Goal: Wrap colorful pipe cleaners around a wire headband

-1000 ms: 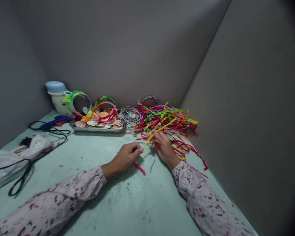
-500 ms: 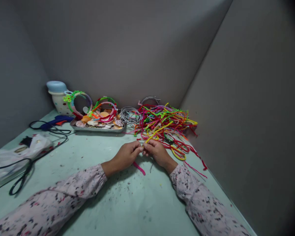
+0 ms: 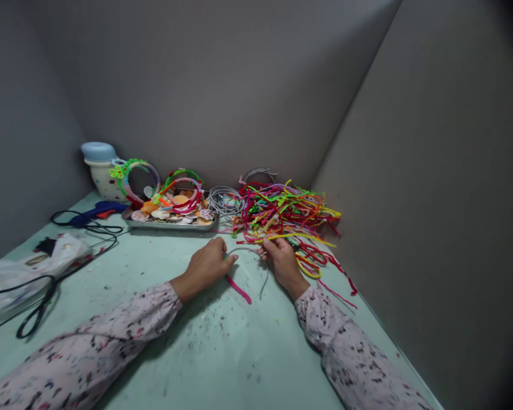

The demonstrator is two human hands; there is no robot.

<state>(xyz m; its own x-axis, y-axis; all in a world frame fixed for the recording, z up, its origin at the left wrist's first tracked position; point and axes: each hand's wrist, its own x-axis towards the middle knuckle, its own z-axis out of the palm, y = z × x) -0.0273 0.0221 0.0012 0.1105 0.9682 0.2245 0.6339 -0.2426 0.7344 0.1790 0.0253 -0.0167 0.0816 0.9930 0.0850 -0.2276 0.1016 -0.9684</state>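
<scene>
A thin grey wire (image 3: 265,272) curves in an arc between my two hands, above the pale green table. My left hand (image 3: 209,262) closes on the left end of the arc, where a pink fuzzy strip (image 3: 239,290) hangs down from its fingertips. My right hand (image 3: 279,259) pinches a yellow fuzzy stem (image 3: 310,235) that points right over the colourful pile, and its fingertips are beside the wire. Whether the yellow stem touches the wire is too small to tell.
Behind my right hand lies a pile of colourful fuzzy stems (image 3: 282,208). Coiled wire (image 3: 226,200), a metal tray (image 3: 171,226) of shells and decorated hoops, a lidded cup (image 3: 105,176), a blue tool (image 3: 96,212), black cable (image 3: 51,290) and a plastic bag (image 3: 64,253) stand leftward.
My hands have moved apart, the left one leftward and the right one slightly right. The grey arc now shows between them. The yellow stem has swung from slanting upward to lying nearly level.
</scene>
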